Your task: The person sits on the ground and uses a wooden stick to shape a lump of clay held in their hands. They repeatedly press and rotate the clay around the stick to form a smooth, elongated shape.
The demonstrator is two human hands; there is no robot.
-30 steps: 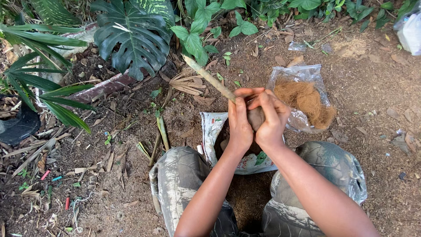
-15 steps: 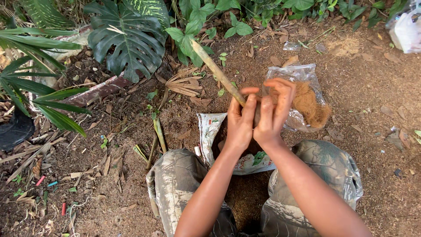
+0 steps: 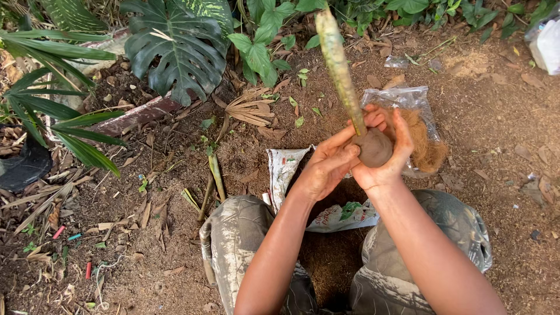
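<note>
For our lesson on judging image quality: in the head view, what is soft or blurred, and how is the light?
Head view: the green stem rising toward the camera is soft and out of focus near its top; the soil ball cupped by the left hand and right hand is sharper. Light is even and diffuse, with no hard shadows; mild glare on the clear plastic bag.

head camera, looking down, close to ground (image 3: 513, 192)

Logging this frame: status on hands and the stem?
Left hand and right hand both cupped around mud ball. Green stem rises from ball, tilted. Plastic bag of brown fibre just behind; nothing blocking.
</note>
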